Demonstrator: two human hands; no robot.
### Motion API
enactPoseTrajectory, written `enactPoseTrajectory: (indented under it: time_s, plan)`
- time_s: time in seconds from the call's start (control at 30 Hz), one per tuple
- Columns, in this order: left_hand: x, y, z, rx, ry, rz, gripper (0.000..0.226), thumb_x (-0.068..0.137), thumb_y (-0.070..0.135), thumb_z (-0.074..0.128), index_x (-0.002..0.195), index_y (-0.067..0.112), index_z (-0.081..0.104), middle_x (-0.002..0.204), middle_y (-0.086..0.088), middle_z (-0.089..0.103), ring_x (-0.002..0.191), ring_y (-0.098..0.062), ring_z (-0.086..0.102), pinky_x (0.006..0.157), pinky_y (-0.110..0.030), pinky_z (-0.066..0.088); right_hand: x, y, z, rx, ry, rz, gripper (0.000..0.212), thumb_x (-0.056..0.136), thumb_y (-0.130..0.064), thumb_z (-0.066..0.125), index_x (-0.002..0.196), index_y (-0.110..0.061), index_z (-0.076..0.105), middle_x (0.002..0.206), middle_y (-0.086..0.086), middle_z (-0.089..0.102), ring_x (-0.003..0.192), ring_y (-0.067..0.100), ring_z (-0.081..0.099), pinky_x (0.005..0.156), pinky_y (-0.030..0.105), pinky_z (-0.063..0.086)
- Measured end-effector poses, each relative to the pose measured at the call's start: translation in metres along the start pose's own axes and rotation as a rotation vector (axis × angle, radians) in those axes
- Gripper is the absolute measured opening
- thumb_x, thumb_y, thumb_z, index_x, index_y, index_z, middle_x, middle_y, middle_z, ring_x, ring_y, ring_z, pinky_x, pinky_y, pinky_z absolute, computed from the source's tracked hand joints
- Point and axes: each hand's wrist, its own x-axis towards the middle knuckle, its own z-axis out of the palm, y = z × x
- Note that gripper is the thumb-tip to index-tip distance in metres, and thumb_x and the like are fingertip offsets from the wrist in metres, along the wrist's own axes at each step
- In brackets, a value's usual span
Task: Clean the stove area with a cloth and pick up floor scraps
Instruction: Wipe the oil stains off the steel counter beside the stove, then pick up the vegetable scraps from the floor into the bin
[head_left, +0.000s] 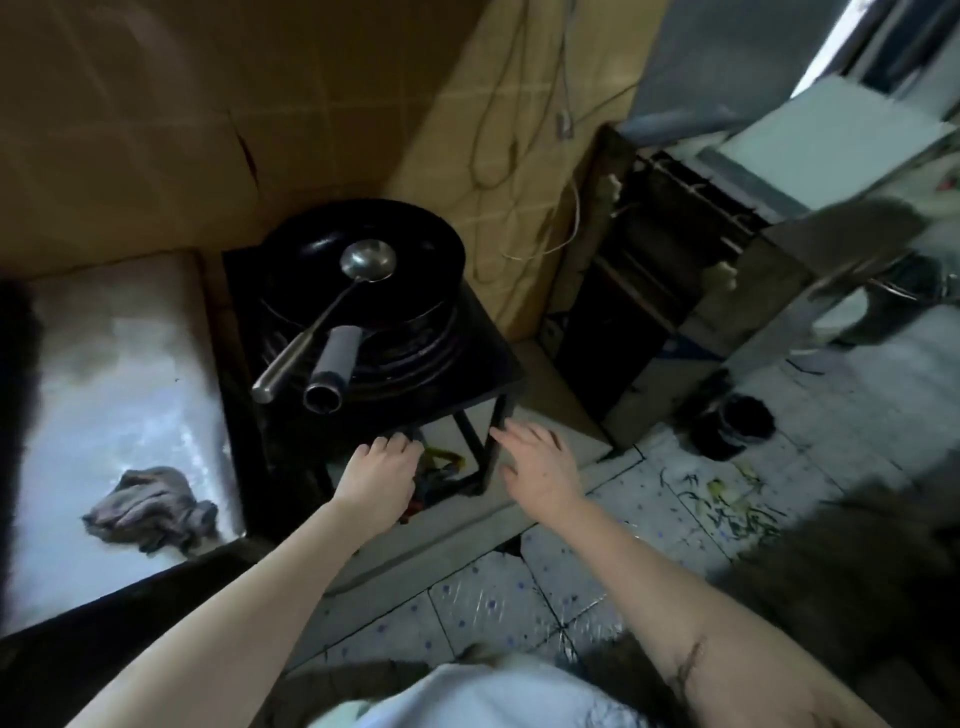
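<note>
Reaching: both bare hands are stretched toward the black stove stand (498, 384).
Left hand (382, 480): fingers are curled under the stand's front edge; whether anything is grasped cannot be told.
Right hand (540, 467): fingers are spread and released, just beside the stand's front leg; nothing is held.
Cloth (150, 509): a crumpled grey rag is seen at 9 o'clock, lying on the steel counter (119, 364), apart from both hands.
Floor scraps (727, 504): green and yellow bits are scattered on the tiles at 3 o'clock.
Under the stand (441, 467): yellow-green litter is partly hidden by the left hand.
Wok (363, 265): a ladle (363, 260) rests inside.
Hard to make out: the right edge is blurred.
Writing: none can be read.
</note>
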Motion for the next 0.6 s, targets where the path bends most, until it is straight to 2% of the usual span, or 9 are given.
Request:
enactPoseTrajectory:
  time_s: [0.1, 0.33, 0.6]
  plan:
    - [0.026, 0.044, -0.010, 0.060, 0.007, 0.084, 0.032, 0.095, 0.017, 0.041, 0.127, 0.014, 0.041, 0.129, -0.007, 0.046, 0.115, -0.025, 0.046, 0.095, -0.034, 0.040, -0.021, 0.045, -0.014, -0.010, 0.051, 0.097, 0.052, 0.091, -0.023, 0.050, 0.140, -0.030, 0.039, 0.147, -0.004, 0.040, 0.134, 0.020, 0.032, 0.108, 0.039, 0.026]
    - [0.077, 0.123, -0.031, 0.147, -0.005, 0.313, 0.038, 0.094, 0.016, 0.041, 0.132, 0.013, 0.037, 0.132, -0.010, 0.044, 0.120, -0.029, 0.044, 0.098, -0.039, 0.040, -0.074, 0.127, -0.038, 0.013, 0.160, 0.385, 0.049, 0.092, -0.025, 0.052, 0.140, -0.032, 0.041, 0.151, -0.004, 0.036, 0.138, 0.021, 0.031, 0.112, 0.040, 0.022]
    - [0.132, 0.181, -0.045, 0.227, 0.016, 0.557, 0.048, 0.094, 0.019, 0.045, 0.139, 0.015, 0.030, 0.137, -0.009, 0.038, 0.118, -0.028, 0.044, 0.094, -0.038, 0.040, -0.121, 0.168, -0.051, 0.024, 0.233, 0.626, 0.049, 0.094, -0.027, 0.050, 0.141, -0.030, 0.038, 0.150, -0.004, 0.035, 0.139, 0.022, 0.028, 0.112, 0.042, 0.022]
